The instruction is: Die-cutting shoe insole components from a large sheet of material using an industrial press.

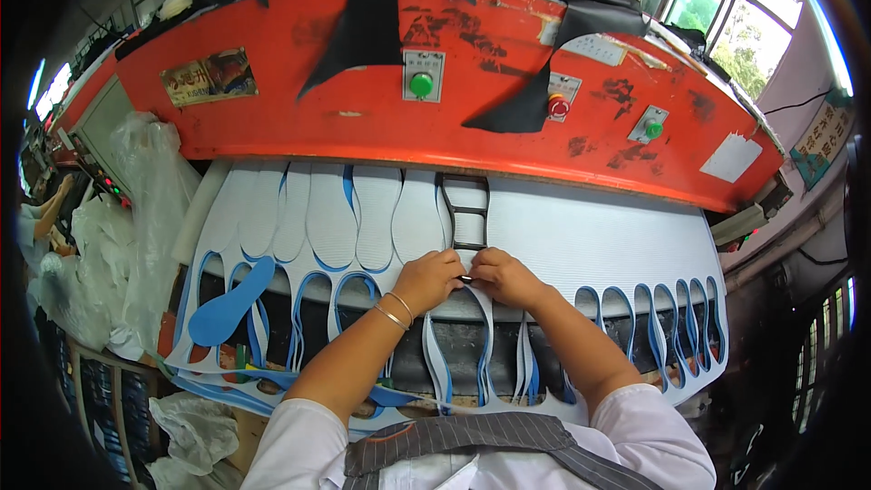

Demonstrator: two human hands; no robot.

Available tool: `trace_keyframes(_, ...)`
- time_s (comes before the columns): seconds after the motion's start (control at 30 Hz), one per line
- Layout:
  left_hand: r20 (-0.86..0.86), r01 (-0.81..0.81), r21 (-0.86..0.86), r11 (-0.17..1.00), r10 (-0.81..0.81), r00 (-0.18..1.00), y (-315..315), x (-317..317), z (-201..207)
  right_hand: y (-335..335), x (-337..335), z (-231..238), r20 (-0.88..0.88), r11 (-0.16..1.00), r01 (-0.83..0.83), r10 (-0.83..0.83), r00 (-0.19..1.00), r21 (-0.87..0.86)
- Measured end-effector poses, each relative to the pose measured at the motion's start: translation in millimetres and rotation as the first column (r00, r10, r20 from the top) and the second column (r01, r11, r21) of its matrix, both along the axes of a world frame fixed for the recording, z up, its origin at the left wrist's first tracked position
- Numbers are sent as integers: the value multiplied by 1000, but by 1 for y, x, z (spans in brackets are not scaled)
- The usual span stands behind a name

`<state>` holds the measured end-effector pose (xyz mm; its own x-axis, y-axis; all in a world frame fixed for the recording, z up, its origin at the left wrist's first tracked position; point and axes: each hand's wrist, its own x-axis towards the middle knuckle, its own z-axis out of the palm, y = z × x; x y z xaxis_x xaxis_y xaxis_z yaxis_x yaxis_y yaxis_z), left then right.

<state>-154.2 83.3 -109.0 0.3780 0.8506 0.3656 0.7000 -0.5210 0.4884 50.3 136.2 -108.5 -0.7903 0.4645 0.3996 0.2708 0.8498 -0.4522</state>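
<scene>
A white ribbed foam sheet [599, 240] with a blue underside lies on the bed of an orange press. Sole shapes are cut into it. A dark metal cutting die [466, 210], shaped like a sole outline with cross bars, rests on the sheet under the press head. My left hand [428, 278] and my right hand [504, 276] meet at the near end of the die, fingers closed on its rim. Both forearms reach in from below; two thin bangles sit on the left wrist.
The orange press head [363, 118] hangs over the sheet, with green buttons [421, 84] and a red button [559, 107]. Black scraps drape over it. A loose blue sole [229, 301] lies at the left. Plastic bags [145, 209] stand left; empty cut-outs line the sheet's near edge.
</scene>
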Motion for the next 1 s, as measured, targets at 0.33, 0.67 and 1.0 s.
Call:
trace_keyframes(0.33, 140, 279, -95, 956, -265, 954, 26, -21, -4, -6, -14, -14, -84, 993, 16, -26, 996, -117)
trace_keyframes(0.67, 139, 272, 197, 942, -302, 943, 136, -27, 29, 110, -28, 22, 91, 998, 48, -51, 995, 34)
trace_keyframes(1.0, 103, 221, -51, 974, -215, 971, 198, -38, -53, 274, -65, -11, 42, 846, 114, -158, 987, 521)
